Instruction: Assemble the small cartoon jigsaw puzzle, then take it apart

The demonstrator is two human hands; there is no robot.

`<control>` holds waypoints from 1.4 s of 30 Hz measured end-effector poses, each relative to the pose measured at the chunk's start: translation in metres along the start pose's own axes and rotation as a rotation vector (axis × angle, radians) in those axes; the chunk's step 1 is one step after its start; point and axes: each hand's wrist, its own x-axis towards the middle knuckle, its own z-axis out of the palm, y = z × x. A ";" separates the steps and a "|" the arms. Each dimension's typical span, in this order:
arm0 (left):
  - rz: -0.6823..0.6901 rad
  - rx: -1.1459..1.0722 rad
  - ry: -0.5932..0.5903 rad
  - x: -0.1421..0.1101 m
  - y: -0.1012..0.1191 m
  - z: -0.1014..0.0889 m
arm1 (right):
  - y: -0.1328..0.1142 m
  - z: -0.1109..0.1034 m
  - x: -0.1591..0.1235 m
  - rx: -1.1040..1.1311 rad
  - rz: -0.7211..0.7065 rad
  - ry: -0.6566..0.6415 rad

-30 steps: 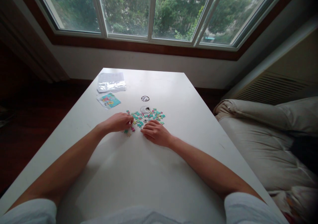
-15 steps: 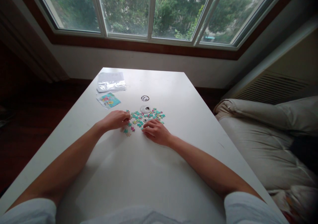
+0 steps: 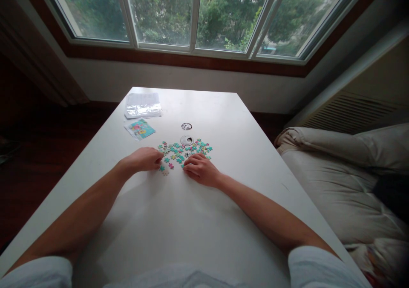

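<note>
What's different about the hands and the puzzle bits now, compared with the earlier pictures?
The left hand has moved left, uncovering some puzzle pieces at the pile's left edge. Whether it grips any is unclear. The right hand has barely shifted, staying at the pile's near side. The picture card and clear plastic bag stayed put.

Dim room; window (image 3: 166,13) backlight; corners dark, stretched.

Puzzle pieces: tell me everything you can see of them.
The puzzle pieces are small, flat and knobbed, mostly turquoise, some pink, yellow or pale, and look like card. They lie in a loose scatter on the table, between and beyond the left hand and right hand, which reach its edges; any grip is unclear.
</note>
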 end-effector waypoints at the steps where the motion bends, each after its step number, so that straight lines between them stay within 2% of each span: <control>1: -0.013 0.013 0.006 0.000 0.002 -0.001 | 0.000 0.000 0.000 0.001 0.000 0.001; 4: -0.030 0.056 0.007 0.000 0.006 -0.005 | 0.000 0.000 0.000 0.000 -0.003 0.011; 8: 0.011 0.082 -0.013 0.000 0.004 -0.008 | 0.001 0.001 0.000 -0.003 -0.009 0.020; 14: -0.021 0.099 0.002 -0.003 0.004 -0.012 | 0.001 0.000 0.000 -0.004 -0.005 0.006; 17: 0.058 0.038 0.020 -0.006 0.013 -0.015 | 0.001 0.000 0.000 -0.003 -0.001 0.000; 20: 0.188 -0.045 -0.025 -0.006 0.025 -0.012 | 0.001 0.001 0.001 -0.002 0.003 -0.003; 23: 0.211 0.002 -0.004 -0.003 0.032 -0.003 | 0.001 0.000 0.001 -0.001 0.009 -0.001; 27: 0.207 0.059 0.052 0.000 0.035 0.005 | 0.001 -0.001 0.002 0.006 0.010 -0.010; 31: 0.167 0.095 0.048 0.000 0.041 0.002 | 0.001 -0.002 0.002 0.015 0.002 -0.020; 37: 0.081 0.064 -0.064 -0.010 0.048 -0.009 | 0.000 -0.003 0.002 0.045 -0.009 -0.024; 42: 0.069 0.062 -0.100 -0.012 0.047 -0.007 | -0.003 -0.006 0.003 0.118 -0.051 -0.052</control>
